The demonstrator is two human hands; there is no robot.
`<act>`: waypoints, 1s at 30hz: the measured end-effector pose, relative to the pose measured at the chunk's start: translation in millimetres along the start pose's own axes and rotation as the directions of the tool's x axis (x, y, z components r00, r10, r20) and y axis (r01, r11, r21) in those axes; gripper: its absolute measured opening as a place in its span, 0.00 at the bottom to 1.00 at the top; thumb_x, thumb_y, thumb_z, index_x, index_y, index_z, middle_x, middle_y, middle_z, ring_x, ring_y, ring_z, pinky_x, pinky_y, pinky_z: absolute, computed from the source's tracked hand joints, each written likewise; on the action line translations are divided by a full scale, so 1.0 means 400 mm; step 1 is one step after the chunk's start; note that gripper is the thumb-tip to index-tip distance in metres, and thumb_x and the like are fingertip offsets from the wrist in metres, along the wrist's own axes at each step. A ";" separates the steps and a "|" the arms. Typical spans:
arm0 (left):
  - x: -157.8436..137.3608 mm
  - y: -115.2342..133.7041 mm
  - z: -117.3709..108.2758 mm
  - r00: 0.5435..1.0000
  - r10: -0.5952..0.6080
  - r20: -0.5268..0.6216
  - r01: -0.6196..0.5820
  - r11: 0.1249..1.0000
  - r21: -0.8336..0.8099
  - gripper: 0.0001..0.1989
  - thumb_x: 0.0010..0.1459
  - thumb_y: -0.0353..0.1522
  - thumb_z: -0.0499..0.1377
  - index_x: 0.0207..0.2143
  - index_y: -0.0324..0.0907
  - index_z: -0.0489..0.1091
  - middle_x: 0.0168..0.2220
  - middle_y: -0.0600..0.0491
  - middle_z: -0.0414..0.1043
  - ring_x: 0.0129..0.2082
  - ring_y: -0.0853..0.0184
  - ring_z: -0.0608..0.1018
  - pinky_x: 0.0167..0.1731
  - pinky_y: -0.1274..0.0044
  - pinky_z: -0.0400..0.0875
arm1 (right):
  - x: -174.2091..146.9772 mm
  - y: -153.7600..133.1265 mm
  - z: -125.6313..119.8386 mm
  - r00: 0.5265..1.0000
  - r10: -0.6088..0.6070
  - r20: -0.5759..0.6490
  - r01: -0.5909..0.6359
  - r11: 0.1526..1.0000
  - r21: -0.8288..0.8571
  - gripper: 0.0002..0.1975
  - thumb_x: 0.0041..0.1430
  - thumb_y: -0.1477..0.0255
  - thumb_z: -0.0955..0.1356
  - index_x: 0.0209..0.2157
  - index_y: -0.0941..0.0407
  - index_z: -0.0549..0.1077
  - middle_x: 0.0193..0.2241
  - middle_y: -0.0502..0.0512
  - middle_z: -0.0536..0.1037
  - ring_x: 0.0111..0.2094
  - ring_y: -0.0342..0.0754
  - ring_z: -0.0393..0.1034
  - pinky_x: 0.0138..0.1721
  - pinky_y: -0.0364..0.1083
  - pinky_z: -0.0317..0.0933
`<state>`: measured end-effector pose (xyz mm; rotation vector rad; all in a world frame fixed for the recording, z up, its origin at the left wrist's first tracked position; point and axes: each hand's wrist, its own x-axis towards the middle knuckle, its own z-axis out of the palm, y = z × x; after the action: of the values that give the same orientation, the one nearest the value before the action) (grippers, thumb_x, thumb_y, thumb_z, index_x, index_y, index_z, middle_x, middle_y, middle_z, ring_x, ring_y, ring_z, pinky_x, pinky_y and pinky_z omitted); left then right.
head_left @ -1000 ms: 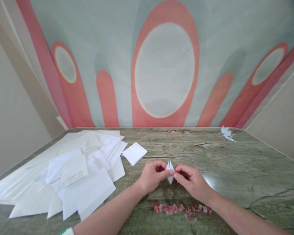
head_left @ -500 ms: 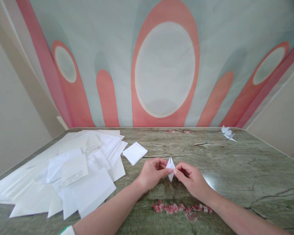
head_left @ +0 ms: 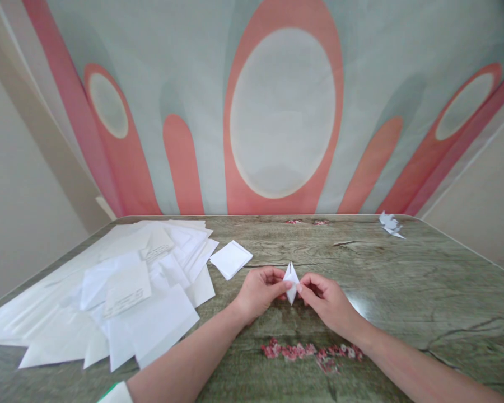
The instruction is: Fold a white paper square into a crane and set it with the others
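Note:
Between my hands is a small piece of folded white paper (head_left: 291,275), diamond-shaped, with a slit at its upper point. My left hand (head_left: 260,291) pinches its left side, thumb across the front. At the right edge, my right hand (head_left: 325,296) pinches it between thumb and fingers. The paper stands with one point toward the far side of the table and the other toward me. Part of its middle is covered by my left thumb.
A spread pile of white paper sheets (head_left: 168,319) lies on the left of the wood-patterned table (head_left: 403,291). Beside it rests a folded white square (head_left: 231,259). Small folded paper pieces (head_left: 390,224) sit at the far right. A patterned backdrop (head_left: 210,112) rises behind the table.
The view has tilted slightly, so the table's contents sit a little higher. Both hands keep their pinch on the folded paper, with only a small shift of the right fingertips.

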<state>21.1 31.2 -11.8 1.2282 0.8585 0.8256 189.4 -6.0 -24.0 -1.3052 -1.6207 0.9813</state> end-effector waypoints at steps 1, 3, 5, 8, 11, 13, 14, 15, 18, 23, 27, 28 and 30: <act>0.000 -0.002 0.001 1.000 0.001 0.003 -0.001 1.000 0.010 0.18 0.40 0.38 0.67 0.31 0.35 0.70 0.25 0.53 0.72 0.22 0.73 0.71 0.25 0.80 0.66 | 0.000 -0.001 0.000 1.000 0.007 -0.008 -0.007 1.000 0.001 0.12 0.55 0.64 0.63 0.25 0.56 0.67 0.19 0.46 0.65 0.22 0.42 0.58 0.23 0.41 0.52; -0.002 -0.005 0.003 1.000 0.012 0.010 -0.012 0.999 0.050 0.20 0.40 0.36 0.67 0.36 0.35 0.69 0.23 0.55 0.71 0.21 0.72 0.71 0.25 0.80 0.66 | 0.001 -0.005 0.000 0.999 0.021 -0.030 -0.021 1.000 0.009 0.12 0.55 0.63 0.63 0.25 0.56 0.67 0.19 0.46 0.65 0.22 0.42 0.58 0.24 0.41 0.53; -0.006 -0.007 0.006 0.999 0.029 0.018 -0.031 0.993 0.118 0.25 0.39 0.33 0.67 0.42 0.35 0.67 0.21 0.56 0.71 0.21 0.71 0.72 0.25 0.80 0.66 | 0.002 -0.009 0.000 0.998 0.032 -0.048 -0.031 0.999 0.027 0.12 0.55 0.63 0.63 0.24 0.56 0.67 0.19 0.46 0.65 0.22 0.42 0.59 0.24 0.41 0.53; -0.010 -0.008 0.009 0.999 0.026 0.028 -0.031 0.982 0.187 0.29 0.41 0.33 0.66 0.47 0.36 0.63 0.21 0.57 0.71 0.22 0.69 0.74 0.24 0.80 0.66 | 0.002 -0.013 0.001 0.998 0.038 -0.055 -0.035 0.998 0.051 0.12 0.55 0.62 0.64 0.25 0.56 0.67 0.19 0.47 0.66 0.22 0.42 0.59 0.24 0.41 0.54; -0.013 -0.005 0.011 0.998 0.002 0.066 -0.013 0.987 0.163 0.29 0.44 0.33 0.64 0.50 0.37 0.61 0.20 0.58 0.71 0.22 0.68 0.75 0.24 0.79 0.68 | 0.001 -0.014 0.001 0.998 0.035 -0.049 -0.031 0.998 0.062 0.13 0.55 0.62 0.64 0.25 0.56 0.68 0.19 0.47 0.67 0.22 0.42 0.60 0.24 0.41 0.54; -0.014 -0.002 0.012 0.995 0.000 0.095 -0.014 0.989 0.150 0.28 0.45 0.33 0.63 0.50 0.37 0.62 0.20 0.58 0.72 0.21 0.68 0.75 0.24 0.80 0.68 | 0.000 -0.015 0.001 0.999 0.031 -0.040 -0.028 0.997 0.067 0.12 0.55 0.62 0.64 0.25 0.56 0.68 0.19 0.47 0.68 0.22 0.42 0.60 0.24 0.41 0.54; -0.014 -0.001 0.012 0.994 0.001 0.107 -0.017 0.989 0.149 0.27 0.45 0.34 0.63 0.49 0.37 0.63 0.20 0.57 0.72 0.21 0.68 0.75 0.23 0.80 0.68 | 0.000 -0.015 0.001 0.999 0.030 -0.037 -0.028 0.997 0.069 0.12 0.55 0.62 0.64 0.25 0.56 0.68 0.20 0.47 0.68 0.22 0.42 0.60 0.24 0.41 0.54; -0.015 0.000 0.012 0.993 0.001 0.117 -0.019 0.989 0.148 0.27 0.45 0.34 0.63 0.48 0.38 0.64 0.20 0.57 0.72 0.21 0.68 0.75 0.23 0.80 0.68 | 0.000 -0.015 0.001 0.999 0.030 -0.034 -0.028 0.997 0.071 0.12 0.55 0.62 0.64 0.25 0.56 0.68 0.20 0.47 0.68 0.22 0.42 0.60 0.24 0.41 0.54; -0.015 0.001 0.011 0.989 -0.014 0.148 -0.007 0.990 0.141 0.26 0.46 0.36 0.63 0.48 0.38 0.65 0.22 0.55 0.73 0.22 0.67 0.76 0.23 0.79 0.68 | 0.002 -0.014 0.001 0.999 0.028 -0.026 -0.026 0.997 0.075 0.12 0.55 0.63 0.63 0.26 0.56 0.68 0.20 0.47 0.68 0.23 0.42 0.61 0.25 0.41 0.55; -0.015 0.000 0.010 0.986 0.088 0.139 -0.109 0.982 0.155 0.16 0.49 0.39 0.61 0.37 0.37 0.70 0.28 0.52 0.73 0.28 0.68 0.73 0.28 0.80 0.66 | 0.001 -0.009 0.003 1.000 -0.009 -0.027 0.010 0.999 0.032 0.11 0.57 0.65 0.63 0.26 0.56 0.68 0.20 0.47 0.66 0.23 0.42 0.59 0.24 0.41 0.54; -0.014 0.001 0.006 0.983 0.169 0.070 -0.180 0.960 0.216 0.14 0.52 0.40 0.58 0.29 0.36 0.70 0.26 0.54 0.69 0.27 0.70 0.69 0.28 0.80 0.64 | -0.010 -0.015 0.008 0.998 -0.067 -0.008 0.066 0.996 -0.060 0.11 0.58 0.66 0.63 0.25 0.56 0.67 0.18 0.46 0.62 0.22 0.41 0.56 0.23 0.41 0.51; -0.013 0.001 0.005 0.984 0.168 0.059 -0.177 0.961 0.214 0.14 0.52 0.41 0.58 0.28 0.36 0.70 0.25 0.55 0.68 0.26 0.71 0.69 0.28 0.81 0.63 | -0.013 -0.017 0.008 0.997 -0.079 -0.002 0.079 0.994 -0.075 0.12 0.58 0.66 0.63 0.24 0.56 0.67 0.18 0.46 0.62 0.21 0.41 0.56 0.23 0.41 0.51; -0.012 0.002 0.004 0.987 0.149 0.059 -0.157 0.970 0.188 0.15 0.51 0.41 0.58 0.26 0.36 0.68 0.23 0.56 0.66 0.24 0.72 0.67 0.26 0.81 0.63 | -0.015 -0.021 0.005 0.996 -0.093 -0.002 0.093 0.993 -0.075 0.12 0.58 0.65 0.62 0.24 0.56 0.67 0.19 0.46 0.62 0.22 0.41 0.57 0.23 0.41 0.52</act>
<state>20.2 26.4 -10.4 1.4923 0.8288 0.8496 185.6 -13.3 -17.7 -1.2681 -1.7127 0.8679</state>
